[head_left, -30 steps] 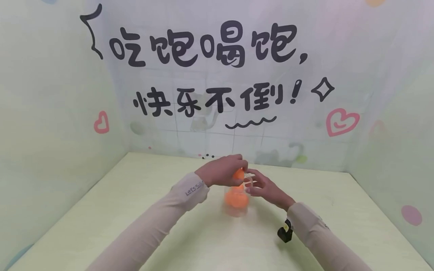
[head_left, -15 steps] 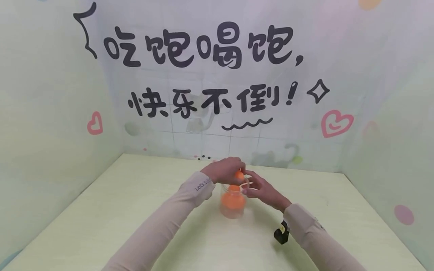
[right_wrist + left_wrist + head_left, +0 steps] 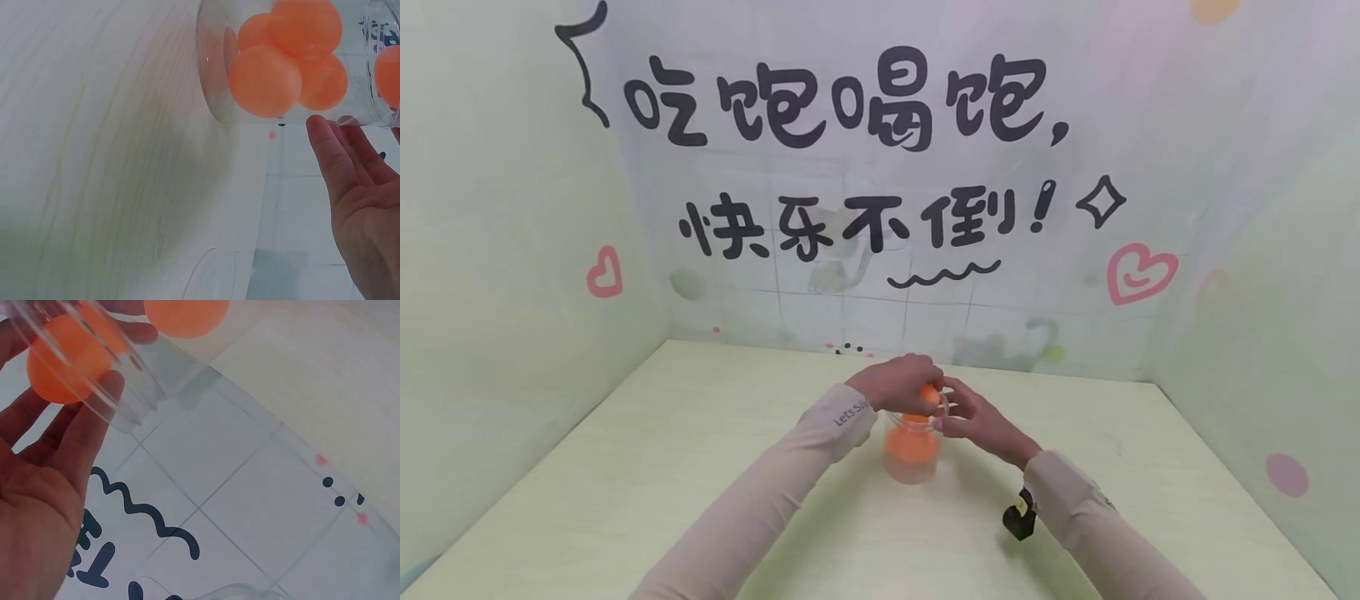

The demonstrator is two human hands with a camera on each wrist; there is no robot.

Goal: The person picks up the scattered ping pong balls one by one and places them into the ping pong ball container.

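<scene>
A clear jar stands on the table in the head view, with several orange balls in its lower part in the right wrist view. Between thumb and fingers, my left hand pinches another orange ball right at the jar's mouth. The ridged clear rim overlaps that ball in the left wrist view. My right hand grips the jar near its rim from the right, thumb towards me. In the right wrist view its fingertips meet the clear wall.
The pale table reaches to a printed back wall with large black characters, close behind the jar. Side walls bound it left and right. A black device hangs beneath the right wrist.
My left hand has lowered the pinched ball closer to the balls in the jar. The right hand keeps its place at the rim. The head view has shifted slightly.
</scene>
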